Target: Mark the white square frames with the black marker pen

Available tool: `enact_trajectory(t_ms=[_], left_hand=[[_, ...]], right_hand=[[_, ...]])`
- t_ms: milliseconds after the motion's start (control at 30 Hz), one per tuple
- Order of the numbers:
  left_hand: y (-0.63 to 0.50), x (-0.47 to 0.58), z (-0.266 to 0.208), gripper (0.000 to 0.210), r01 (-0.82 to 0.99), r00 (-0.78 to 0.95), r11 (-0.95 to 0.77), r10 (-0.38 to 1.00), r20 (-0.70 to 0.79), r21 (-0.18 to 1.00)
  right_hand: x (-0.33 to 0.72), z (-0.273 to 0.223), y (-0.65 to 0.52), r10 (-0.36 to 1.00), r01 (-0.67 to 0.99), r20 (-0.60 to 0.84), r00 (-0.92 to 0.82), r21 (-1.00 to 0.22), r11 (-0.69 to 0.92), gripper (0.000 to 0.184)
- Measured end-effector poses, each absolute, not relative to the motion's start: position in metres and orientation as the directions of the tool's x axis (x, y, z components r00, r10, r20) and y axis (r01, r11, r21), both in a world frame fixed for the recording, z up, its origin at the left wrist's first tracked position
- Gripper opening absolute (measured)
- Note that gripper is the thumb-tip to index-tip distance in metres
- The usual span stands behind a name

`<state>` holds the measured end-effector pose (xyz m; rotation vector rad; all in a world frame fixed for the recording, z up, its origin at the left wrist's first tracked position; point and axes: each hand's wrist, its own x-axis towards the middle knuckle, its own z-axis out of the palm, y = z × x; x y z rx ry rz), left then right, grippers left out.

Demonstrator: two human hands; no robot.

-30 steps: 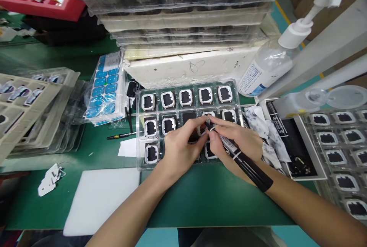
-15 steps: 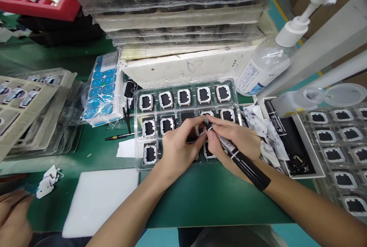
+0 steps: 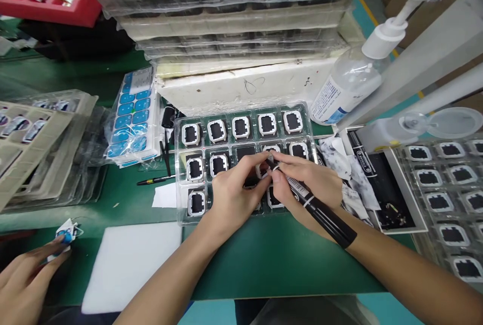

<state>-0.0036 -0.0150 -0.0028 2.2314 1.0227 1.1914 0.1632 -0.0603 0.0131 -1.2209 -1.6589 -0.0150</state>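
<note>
Black marker pen with a white barcode label sits pinched in my right hand, fingers closed round the barrel, tip down on a small white-framed square part with a dark centre in the middle row of the clear plastic compartment tray. My left hand is curled shut on that same part, steadying it. Both hands are where they were a second ago, the pen tip barely shifted, so I judge the marking is ongoing on this one piece.

New since then: another person's hand has come in at the lower left and now touches the small white-and-blue tag scrap on the green counter. It is well apart from my hands.

Around: white foam sheet near the front edge, thin black pen left of the tray, blue sticker sheet in a plastic bag, clear pump bottle behind right. Nothing blocks the tray.
</note>
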Motion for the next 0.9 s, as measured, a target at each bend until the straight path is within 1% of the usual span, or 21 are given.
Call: enact_trajectory(t_ms=[100,200,267,367,500,633,733,833,900], left_hand=[[-0.015,-0.005,-0.003,0.030,0.419,0.364,-0.627,0.779,0.511,0.657],[-0.014,-0.006,-0.003,0.034,0.385,0.352,-0.579,0.812,0.465,0.719],[-0.013,-0.006,-0.001,0.037,0.334,0.331,-0.517,0.847,0.415,0.788],[-0.011,-0.006,0.001,0.039,0.246,0.316,-0.406,0.892,0.323,0.880],[-0.009,-0.005,0.005,0.042,0.149,0.334,-0.277,0.918,0.215,0.949],[-0.006,-0.005,0.006,0.041,0.055,0.363,-0.186,0.919,0.154,0.981],[-0.003,-0.006,0.008,0.041,0.020,0.382,-0.143,0.916,0.124,0.990],[-0.002,-0.007,0.010,0.043,0.003,0.403,-0.122,0.908,0.111,0.992],[-0.002,-0.007,0.010,0.042,0.000,0.406,-0.138,0.905,0.126,0.990]], right_hand=[[0.164,0.015,-0.061,0.707,0.716,0.707,0.015,-0.501,0.486,0.015],[0.166,0.016,-0.061,0.724,0.713,0.690,0.001,-0.508,0.483,0.016],[0.166,0.016,-0.060,0.707,0.691,0.707,0.012,-0.518,0.505,0.015],[0.165,0.015,-0.059,0.669,0.659,0.742,0.037,-0.522,0.542,0.018],[0.164,0.015,-0.059,0.674,0.659,0.737,0.058,-0.535,0.529,0.021],[0.164,0.018,-0.062,0.687,0.672,0.725,0.055,-0.535,0.511,0.018],[0.165,0.022,-0.065,0.755,0.691,0.653,0.064,-0.574,0.439,0.012],[0.166,0.025,-0.068,0.789,0.690,0.612,0.054,-0.594,0.414,0.010],[0.168,0.025,-0.068,0.795,0.691,0.605,0.037,-0.590,0.417,0.010]])
